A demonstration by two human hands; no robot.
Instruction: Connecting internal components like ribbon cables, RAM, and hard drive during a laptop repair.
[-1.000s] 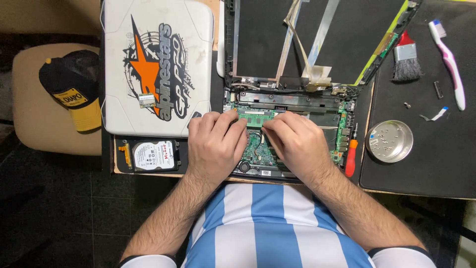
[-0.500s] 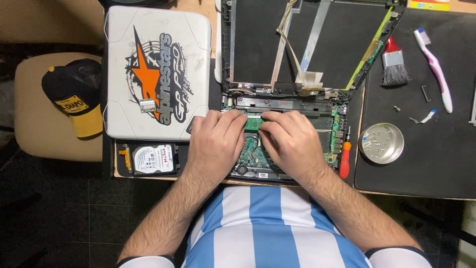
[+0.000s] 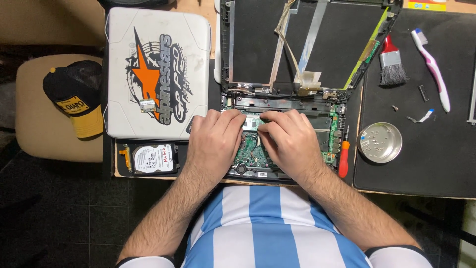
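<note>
An opened laptop [image 3: 333, 130] lies in front of me with its green circuit board [image 3: 248, 154] exposed and its bare screen shell [image 3: 253, 44] folded back. My left hand [image 3: 214, 144] and my right hand [image 3: 288, 141] both rest on the board. Their fingertips meet at a small green card [image 3: 253, 122] near the hinge, and they press or pinch its two ends. Most of the card is hidden under the fingers.
A white laptop lid [image 3: 158, 69] with an orange star graphic lies at left, a small chip card [image 3: 147, 104] on it. A hard drive [image 3: 154, 159] sits below it. At right are a red screwdriver [image 3: 343, 159], a metal dish [image 3: 380, 142], a brush [image 3: 392, 67], and a toothbrush [image 3: 432, 64] on a black mat. A cap [image 3: 74, 101] rests on a stool.
Both hands stay on the board. The fingertips have drawn closer together over the small green card, and the view has shifted slightly.
</note>
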